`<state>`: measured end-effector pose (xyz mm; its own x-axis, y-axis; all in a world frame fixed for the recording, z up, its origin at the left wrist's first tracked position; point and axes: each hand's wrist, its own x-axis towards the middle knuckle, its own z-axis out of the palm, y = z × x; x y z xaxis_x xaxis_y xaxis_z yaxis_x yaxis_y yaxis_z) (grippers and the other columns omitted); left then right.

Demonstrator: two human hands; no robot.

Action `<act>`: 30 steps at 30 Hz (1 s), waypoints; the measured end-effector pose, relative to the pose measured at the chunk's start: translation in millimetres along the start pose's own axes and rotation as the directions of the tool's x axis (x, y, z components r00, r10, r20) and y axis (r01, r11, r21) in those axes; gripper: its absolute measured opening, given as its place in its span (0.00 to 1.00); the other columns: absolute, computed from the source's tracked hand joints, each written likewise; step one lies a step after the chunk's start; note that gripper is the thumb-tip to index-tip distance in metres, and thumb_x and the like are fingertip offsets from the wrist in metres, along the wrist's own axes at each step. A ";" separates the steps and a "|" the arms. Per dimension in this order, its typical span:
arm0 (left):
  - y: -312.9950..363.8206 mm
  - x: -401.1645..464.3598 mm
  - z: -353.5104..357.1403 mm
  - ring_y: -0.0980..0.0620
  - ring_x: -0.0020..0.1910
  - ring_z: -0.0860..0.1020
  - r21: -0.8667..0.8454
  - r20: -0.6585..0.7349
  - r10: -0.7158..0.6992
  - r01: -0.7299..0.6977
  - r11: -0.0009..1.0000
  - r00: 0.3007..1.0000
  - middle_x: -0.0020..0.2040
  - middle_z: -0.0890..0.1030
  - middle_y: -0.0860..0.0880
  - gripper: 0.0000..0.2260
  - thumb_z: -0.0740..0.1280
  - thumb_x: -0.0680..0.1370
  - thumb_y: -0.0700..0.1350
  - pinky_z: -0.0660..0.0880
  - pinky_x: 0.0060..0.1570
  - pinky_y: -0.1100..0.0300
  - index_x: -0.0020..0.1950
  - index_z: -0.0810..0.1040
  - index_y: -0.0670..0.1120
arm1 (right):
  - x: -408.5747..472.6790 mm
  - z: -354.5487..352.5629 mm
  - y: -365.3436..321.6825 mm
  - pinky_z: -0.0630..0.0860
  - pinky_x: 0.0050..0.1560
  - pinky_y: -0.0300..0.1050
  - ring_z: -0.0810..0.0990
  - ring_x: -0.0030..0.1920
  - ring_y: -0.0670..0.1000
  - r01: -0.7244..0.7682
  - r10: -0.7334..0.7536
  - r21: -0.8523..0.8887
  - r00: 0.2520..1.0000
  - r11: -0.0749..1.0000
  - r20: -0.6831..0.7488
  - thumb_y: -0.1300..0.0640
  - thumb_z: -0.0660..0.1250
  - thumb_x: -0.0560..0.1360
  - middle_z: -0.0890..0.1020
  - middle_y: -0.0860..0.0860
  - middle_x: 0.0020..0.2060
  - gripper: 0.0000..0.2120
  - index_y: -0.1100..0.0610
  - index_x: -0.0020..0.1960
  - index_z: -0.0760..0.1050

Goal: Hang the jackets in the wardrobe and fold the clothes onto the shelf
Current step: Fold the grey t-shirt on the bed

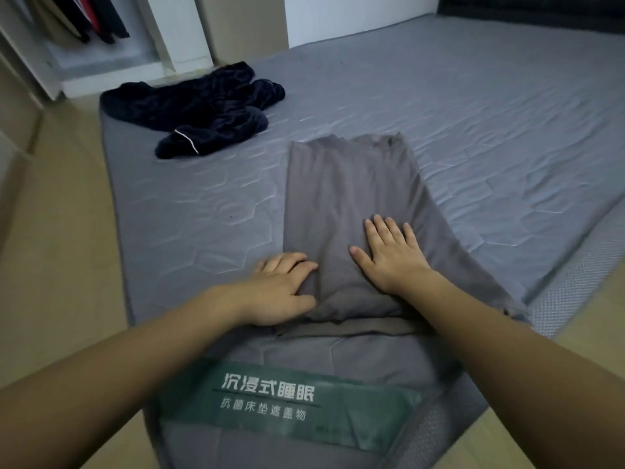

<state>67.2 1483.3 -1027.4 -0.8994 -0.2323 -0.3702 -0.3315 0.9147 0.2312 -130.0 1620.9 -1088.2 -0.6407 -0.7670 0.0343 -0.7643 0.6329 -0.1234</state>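
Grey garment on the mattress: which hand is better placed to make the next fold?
Probably the left hand: it curls at the grey garment's near left edge, seemingly gripping fabric to lift. The right hand lies flat, fingers spread, better suited to pinning the cloth down.

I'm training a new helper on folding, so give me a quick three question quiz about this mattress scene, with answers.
1. True or false: the right hand lies flat on the grey garment.
2. What is the left hand doing?
3. Multiple choice: the dark navy garment is A) folded, B) crumpled on the mattress, C) hung up.

Key: 1. True. 2. Gripping the grey garment's near left edge. 3. B.
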 end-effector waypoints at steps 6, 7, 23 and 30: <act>21.8 -43.4 -4.9 0.47 0.48 0.74 0.178 -0.206 0.148 -0.111 0.978 0.967 0.45 0.73 0.53 0.16 0.62 0.70 0.61 0.65 0.40 0.55 0.46 0.62 0.53 | -16.6 -1.0 13.6 0.38 0.75 0.55 0.46 0.78 0.50 0.003 -0.003 0.007 1.000 1.000 -0.018 0.34 0.42 0.77 0.50 0.49 0.79 0.36 0.51 0.79 0.48; 23.6 -43.5 -4.0 0.44 0.48 0.77 0.244 -0.257 0.139 -0.075 0.967 0.956 0.45 0.76 0.50 0.14 0.62 0.72 0.57 0.64 0.38 0.55 0.46 0.60 0.52 | -18.0 -1.3 13.2 0.38 0.75 0.55 0.46 0.78 0.50 0.002 -0.002 0.011 1.000 1.000 -0.020 0.34 0.42 0.78 0.50 0.49 0.79 0.35 0.51 0.79 0.48; 46.8 -50.5 -4.6 0.43 0.54 0.77 0.463 -0.296 0.138 0.016 0.886 0.945 0.55 0.75 0.46 0.14 0.60 0.75 0.55 0.73 0.48 0.54 0.55 0.70 0.48 | -21.0 0.6 13.8 0.38 0.75 0.56 0.46 0.78 0.49 -0.030 0.031 0.021 0.999 0.999 -0.036 0.34 0.40 0.77 0.50 0.48 0.79 0.35 0.50 0.79 0.48; 46.2 -36.1 7.0 0.42 0.50 0.78 0.486 -0.219 0.330 -0.191 0.853 0.918 0.51 0.76 0.46 0.08 0.59 0.77 0.49 0.70 0.42 0.52 0.53 0.66 0.48 | -26.4 -3.1 16.7 0.39 0.76 0.57 0.45 0.78 0.50 0.005 -0.005 0.003 1.000 1.000 0.001 0.36 0.41 0.78 0.49 0.49 0.79 0.34 0.51 0.79 0.47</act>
<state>86.3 1536.3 -1009.7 -0.9976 0.0158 -0.0669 0.0269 0.9852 -0.1691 -126.1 1652.1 -1088.0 -0.6370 -0.7701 0.0335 -0.7671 0.6290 -0.1266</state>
